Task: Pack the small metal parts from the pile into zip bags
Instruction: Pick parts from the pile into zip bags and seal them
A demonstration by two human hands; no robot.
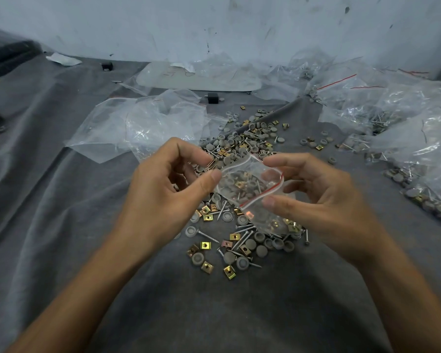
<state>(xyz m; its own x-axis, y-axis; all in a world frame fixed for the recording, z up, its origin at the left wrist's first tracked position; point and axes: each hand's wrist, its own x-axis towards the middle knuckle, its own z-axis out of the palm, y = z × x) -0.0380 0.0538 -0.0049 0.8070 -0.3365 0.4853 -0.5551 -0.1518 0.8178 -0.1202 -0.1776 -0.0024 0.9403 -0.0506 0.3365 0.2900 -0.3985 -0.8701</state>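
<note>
A small clear zip bag point(250, 186) with a red seal line hangs above the pile, its mouth spread open. My left hand point(163, 189) pinches the bag's left edge between thumb and fingers. My right hand point(318, 192) pinches the right edge at the red strip. Under the bag lies the pile of parts point(239, 240): brass-coloured square clips, silver screws and grey round caps, spread over the grey cloth point(61, 200). More of the pile point(255, 133) stretches away behind the bag.
Empty clear bags point(143, 123) lie crumpled at the back left. Filled bags of parts point(413, 138) heap up on the right. A white board point(201, 77) and a small black block point(213, 98) sit near the wall.
</note>
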